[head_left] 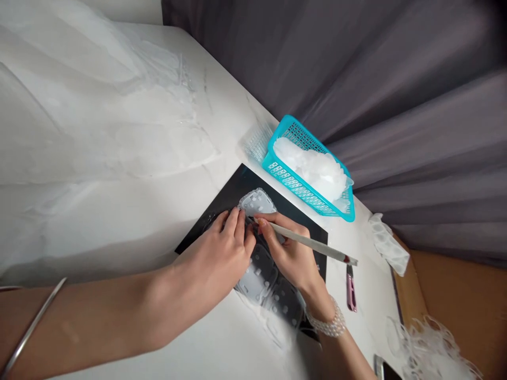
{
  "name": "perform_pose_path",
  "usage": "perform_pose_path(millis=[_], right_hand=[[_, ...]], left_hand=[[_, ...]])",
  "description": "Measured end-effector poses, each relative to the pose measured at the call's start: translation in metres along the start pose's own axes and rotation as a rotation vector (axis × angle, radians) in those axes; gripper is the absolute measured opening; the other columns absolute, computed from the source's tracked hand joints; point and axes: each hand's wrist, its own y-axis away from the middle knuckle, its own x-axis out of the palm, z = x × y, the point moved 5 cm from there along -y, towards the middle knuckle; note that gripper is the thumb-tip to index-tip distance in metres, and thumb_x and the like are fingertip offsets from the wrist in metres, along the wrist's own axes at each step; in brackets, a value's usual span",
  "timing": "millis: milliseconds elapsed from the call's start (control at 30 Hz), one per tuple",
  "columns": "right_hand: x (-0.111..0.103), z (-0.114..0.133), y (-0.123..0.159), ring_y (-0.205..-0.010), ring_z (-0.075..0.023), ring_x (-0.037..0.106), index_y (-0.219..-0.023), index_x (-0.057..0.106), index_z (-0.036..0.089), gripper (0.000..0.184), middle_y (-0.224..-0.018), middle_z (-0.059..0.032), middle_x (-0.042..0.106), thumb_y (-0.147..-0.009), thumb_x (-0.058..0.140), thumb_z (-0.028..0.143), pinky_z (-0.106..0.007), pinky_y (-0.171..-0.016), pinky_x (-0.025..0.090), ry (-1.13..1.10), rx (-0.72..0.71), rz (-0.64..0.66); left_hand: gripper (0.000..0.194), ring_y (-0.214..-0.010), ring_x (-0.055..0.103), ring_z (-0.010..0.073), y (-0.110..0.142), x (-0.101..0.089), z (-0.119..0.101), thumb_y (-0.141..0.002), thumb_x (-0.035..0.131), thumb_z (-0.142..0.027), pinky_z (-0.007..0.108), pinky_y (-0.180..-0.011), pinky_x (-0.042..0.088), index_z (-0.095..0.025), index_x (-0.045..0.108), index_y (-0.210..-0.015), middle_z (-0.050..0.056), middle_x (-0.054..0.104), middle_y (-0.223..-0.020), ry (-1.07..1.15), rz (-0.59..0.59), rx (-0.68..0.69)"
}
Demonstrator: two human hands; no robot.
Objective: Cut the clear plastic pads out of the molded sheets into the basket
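A black board (222, 208) lies on the white table, with a sheer white fabric piece (256, 200) of dotted, rounded panels spread over it. My left hand (222, 248) lies on the fabric near the board's middle, fingers stretched out and pressing down. My right hand (291, 253) is closed around a long, thin, pale flat tool (312, 244). The tool's near end is between my fingertips, close to the left fingers, and its far end points right. Its working tip is hidden by the fingers, so its kind is unclear. Part of the fabric hangs past the board's lower edge.
Behind the board stands a turquoise basket (293, 184) of white fabric pieces. Pink thread snips (350, 290) lie at right, near a white fabric strip (388, 245). A cardboard box (463, 295) holds white trimmings (435, 351). Sheer white cloth (99, 105) covers the left; a grey curtain (356, 68) hangs behind.
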Motion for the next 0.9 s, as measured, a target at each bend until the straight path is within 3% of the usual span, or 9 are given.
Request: perform_pose_path(millis=[267,467,667,767,900], right_hand=[[0.003,0.011,-0.004,-0.077,-0.0172,0.069,-0.104,0.073,0.018,0.022,-0.092,-0.0061,0.075,-0.098,0.052,0.021,-0.029,-0.068,0.053,0.117,-0.073,0.031],[0.008,0.012,-0.006,-0.082,-0.0174,0.070,-0.103,0.071,0.017,0.022,-0.095,-0.0065,0.075,-0.099,0.049,0.020,-0.030,-0.072,0.053,0.164,-0.106,0.035],[0.002,0.018,0.005,-0.077,-0.0169,0.068,-0.095,0.068,0.018,0.019,-0.089,-0.0067,0.073,-0.098,0.049,0.018,-0.029,-0.069,0.054,0.233,-0.079,0.042],[-0.001,0.016,0.017,-0.086,-0.0183,0.069,-0.097,0.066,0.017,0.017,-0.096,-0.0091,0.071,-0.097,0.050,0.014,-0.030,-0.074,0.056,0.222,-0.110,0.019],[0.007,0.006,0.022,-0.105,-0.0232,0.066,-0.108,0.065,0.018,0.022,-0.100,-0.0111,0.069,-0.095,0.050,0.010,-0.038,-0.087,0.057,0.270,-0.297,-0.029]], left_hand=[[0.057,-0.131,0.049,0.0458,0.004,0.006,-0.001,-0.092,0.058,-0.031,0.052,-0.106,0.043,0.004,0.052,-0.136,0.030,0.055,-0.138,-0.046,-0.072,-0.006],[0.063,-0.130,0.050,0.0443,0.005,0.010,-0.001,-0.092,0.058,-0.037,0.052,-0.107,0.041,0.007,0.050,-0.137,0.032,0.056,-0.136,-0.056,-0.108,0.002],[0.064,-0.137,0.042,0.0434,0.004,0.017,0.002,-0.090,0.062,-0.039,0.052,-0.108,0.040,0.001,0.051,-0.138,0.030,0.051,-0.143,0.023,-0.096,-0.041],[0.065,-0.139,0.039,0.0457,0.005,0.012,0.001,-0.087,0.066,-0.033,0.055,-0.109,0.038,0.000,0.049,-0.141,0.029,0.050,-0.144,0.040,-0.086,-0.010],[0.067,-0.137,0.040,0.0488,0.007,0.003,-0.002,-0.079,0.073,-0.025,0.057,-0.110,0.037,0.001,0.053,-0.137,0.030,0.051,-0.142,0.023,-0.037,0.050]])
